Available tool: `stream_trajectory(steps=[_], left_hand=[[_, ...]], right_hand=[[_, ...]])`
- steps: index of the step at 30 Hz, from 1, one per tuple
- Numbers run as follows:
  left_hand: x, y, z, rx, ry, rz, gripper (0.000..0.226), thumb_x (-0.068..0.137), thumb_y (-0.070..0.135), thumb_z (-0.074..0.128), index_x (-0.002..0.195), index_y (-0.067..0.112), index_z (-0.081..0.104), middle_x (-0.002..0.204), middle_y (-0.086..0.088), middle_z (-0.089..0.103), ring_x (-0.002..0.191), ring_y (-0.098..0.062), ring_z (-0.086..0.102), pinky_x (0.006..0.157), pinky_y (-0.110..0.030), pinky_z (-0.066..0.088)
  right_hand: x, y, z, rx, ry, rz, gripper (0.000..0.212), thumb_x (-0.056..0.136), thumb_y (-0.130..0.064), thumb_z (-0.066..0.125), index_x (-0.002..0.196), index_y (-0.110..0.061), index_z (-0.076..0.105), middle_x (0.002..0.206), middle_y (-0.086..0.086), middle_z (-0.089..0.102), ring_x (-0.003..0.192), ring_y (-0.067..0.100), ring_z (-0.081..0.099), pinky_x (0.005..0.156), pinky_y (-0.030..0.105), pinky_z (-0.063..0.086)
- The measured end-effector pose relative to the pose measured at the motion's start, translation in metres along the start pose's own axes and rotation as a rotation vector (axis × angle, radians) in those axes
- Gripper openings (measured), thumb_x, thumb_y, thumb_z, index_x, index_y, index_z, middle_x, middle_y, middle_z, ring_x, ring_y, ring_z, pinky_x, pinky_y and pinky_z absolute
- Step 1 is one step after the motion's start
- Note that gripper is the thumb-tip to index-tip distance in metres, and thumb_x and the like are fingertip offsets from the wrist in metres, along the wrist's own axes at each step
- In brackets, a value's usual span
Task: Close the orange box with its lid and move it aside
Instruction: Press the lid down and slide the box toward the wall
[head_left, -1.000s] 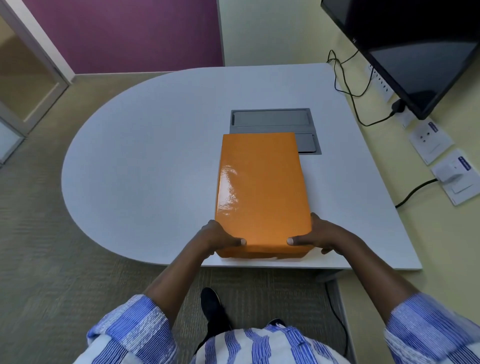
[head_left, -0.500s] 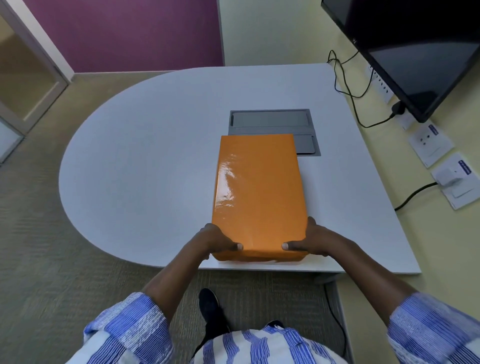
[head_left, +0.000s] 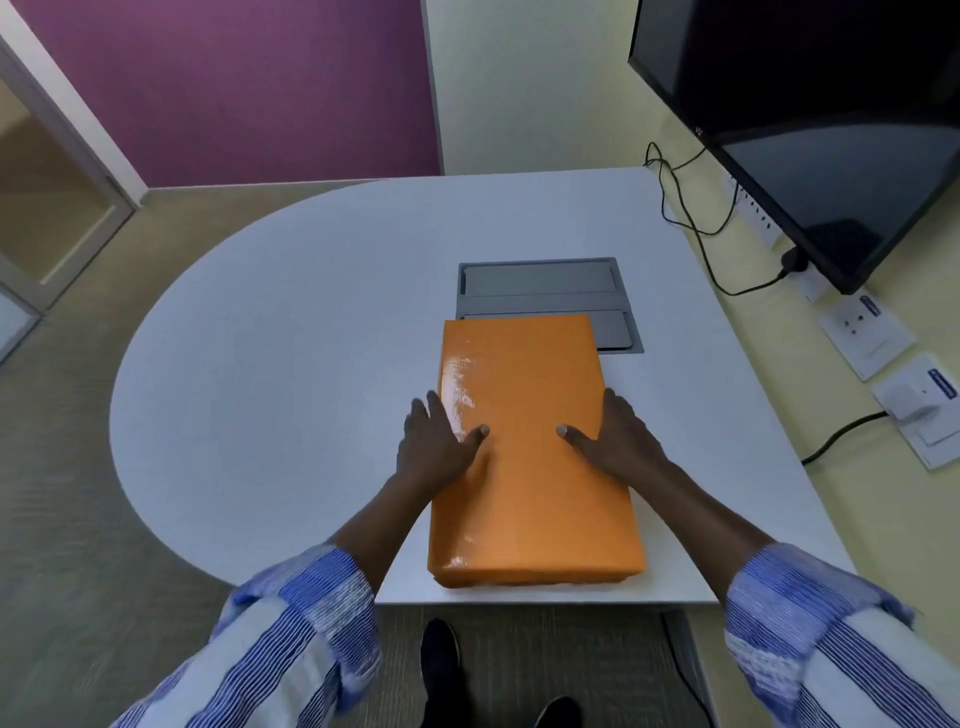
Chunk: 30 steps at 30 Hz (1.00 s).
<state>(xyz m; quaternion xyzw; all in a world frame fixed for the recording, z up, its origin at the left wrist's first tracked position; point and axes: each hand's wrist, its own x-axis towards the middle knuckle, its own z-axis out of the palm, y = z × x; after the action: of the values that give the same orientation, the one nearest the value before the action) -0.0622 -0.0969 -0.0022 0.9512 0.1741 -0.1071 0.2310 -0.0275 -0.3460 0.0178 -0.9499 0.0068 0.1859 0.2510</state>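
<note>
Orange box: glossy, lid seated, lying lengthwise at lower centre of the frame on the grey table, its far end over the recessed cable panel. Left hand and right hand: moved up from the near corners to mid-length, now flat and spread against both long sides, thumbs on top. Judgement: closing looks finished; the hands are bracing it to move it aside.
</note>
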Motion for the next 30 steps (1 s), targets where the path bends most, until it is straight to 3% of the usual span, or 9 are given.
stream_trajectory(steps=[4,14,19,22,24,26,28,30], left_hand=[[0.041,0.005,0.002,0.175,0.007,0.175,0.100,0.094,0.071,0.040,0.161,0.007,0.005,0.170,-0.019,0.002,0.156,-0.040,0.004,0.123,-0.053,0.018],[0.074,-0.004,0.029,0.119,0.022,0.249,0.100,0.090,0.079,0.016,0.161,0.016,-0.011,0.168,-0.012,-0.022,0.156,-0.036,-0.010,0.124,-0.051,0.005],[0.080,-0.008,0.038,0.102,0.018,0.243,0.100,0.088,0.082,0.014,0.161,0.020,-0.012,0.167,-0.008,-0.026,0.156,-0.040,-0.001,0.123,-0.053,0.012],[0.081,-0.009,0.035,0.046,-0.016,0.245,0.100,0.088,0.082,0.021,0.161,0.023,-0.013,0.167,-0.005,-0.030,0.154,-0.042,0.016,0.119,-0.055,0.028],[0.082,-0.010,0.030,-0.038,-0.053,0.252,0.100,0.089,0.078,0.032,0.161,0.024,-0.012,0.167,-0.002,-0.029,0.152,-0.040,0.025,0.113,-0.054,0.037],[0.080,-0.015,0.025,-0.153,-0.081,0.250,0.101,0.091,0.073,0.041,0.161,0.024,-0.012,0.168,-0.001,-0.025,0.154,-0.036,0.022,0.114,-0.054,0.036],[0.076,-0.022,0.023,-0.342,-0.106,0.183,0.103,0.091,0.071,0.046,0.161,0.025,-0.013,0.171,-0.003,-0.015,0.157,-0.032,0.013,0.119,-0.054,0.027],[0.073,-0.029,0.020,-0.592,-0.172,0.012,0.102,0.090,0.072,0.047,0.161,0.027,-0.010,0.172,-0.005,0.002,0.156,-0.033,0.016,0.121,-0.057,0.025]], right_hand=[[0.029,-0.014,0.005,-0.150,0.061,-0.047,0.100,0.088,-0.072,0.044,0.157,-0.015,0.001,0.167,0.011,-0.002,0.151,0.033,0.012,0.115,0.054,0.028],[0.059,-0.021,0.032,-0.237,0.109,0.032,0.095,0.091,-0.075,0.025,0.157,-0.018,-0.011,0.164,0.010,-0.021,0.152,0.037,0.002,0.111,0.055,0.035],[0.064,-0.018,0.036,-0.263,0.097,0.042,0.094,0.090,-0.076,0.019,0.156,-0.019,-0.015,0.163,0.009,-0.026,0.151,0.040,0.003,0.113,0.057,0.032],[0.066,-0.020,0.032,-0.224,0.059,0.044,0.094,0.091,-0.075,0.025,0.156,-0.020,-0.015,0.163,0.007,-0.027,0.150,0.040,0.009,0.111,0.057,0.033],[0.065,-0.022,0.024,-0.120,0.019,0.041,0.097,0.090,-0.073,0.035,0.156,-0.023,-0.014,0.163,0.003,-0.026,0.149,0.038,0.013,0.111,0.055,0.033],[0.061,-0.021,0.014,0.067,0.003,0.041,0.099,0.089,-0.069,0.046,0.157,-0.026,-0.012,0.165,-0.001,-0.021,0.150,0.034,0.014,0.114,0.053,0.029],[0.055,-0.018,0.006,0.279,0.043,0.091,0.099,0.089,-0.066,0.050,0.157,-0.028,-0.009,0.167,0.001,-0.009,0.152,0.028,0.015,0.118,0.048,0.025],[0.048,-0.011,0.003,0.426,0.065,0.220,0.095,0.088,-0.068,0.050,0.158,-0.027,0.000,0.166,0.005,0.014,0.148,0.029,0.027,0.116,0.047,0.030]])
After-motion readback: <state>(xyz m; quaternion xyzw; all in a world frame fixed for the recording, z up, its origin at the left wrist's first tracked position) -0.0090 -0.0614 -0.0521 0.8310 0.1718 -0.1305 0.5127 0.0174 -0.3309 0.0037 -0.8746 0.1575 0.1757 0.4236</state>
